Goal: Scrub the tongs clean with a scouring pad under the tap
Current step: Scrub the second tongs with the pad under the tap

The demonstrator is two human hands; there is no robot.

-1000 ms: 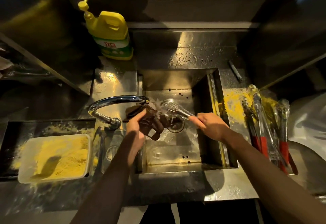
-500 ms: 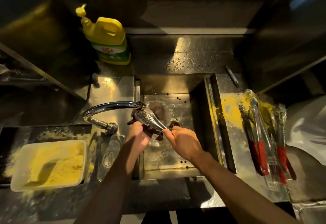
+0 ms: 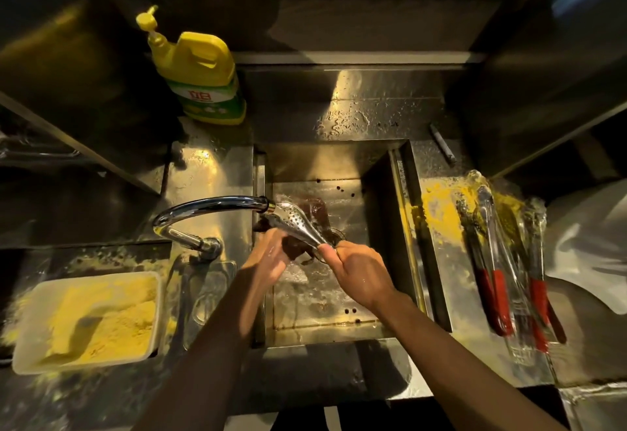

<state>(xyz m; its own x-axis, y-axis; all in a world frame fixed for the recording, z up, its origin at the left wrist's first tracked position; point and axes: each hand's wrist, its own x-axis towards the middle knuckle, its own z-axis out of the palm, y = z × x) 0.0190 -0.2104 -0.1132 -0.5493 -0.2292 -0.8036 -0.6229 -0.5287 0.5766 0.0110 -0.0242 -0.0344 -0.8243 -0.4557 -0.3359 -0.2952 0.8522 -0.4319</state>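
- The tongs [image 3: 298, 223] lie over the sink [image 3: 383, 193], with the perforated head under the tap [image 3: 210, 203].
- The right hand [image 3: 359, 274] pinches their shank; the left hand [image 3: 271, 261] grips the pad [image 3: 294, 250] against them.
- Wet steel is stiff and light but likely slippery, so they are best held firmly behind the head.

The steel tongs [image 3: 296, 224], perforated spoon-shaped heads closed together, point far and left, tips at the spout of the curved chrome tap [image 3: 210, 205]. The dark scouring pad [image 3: 294, 250] bunches beneath them, touching.
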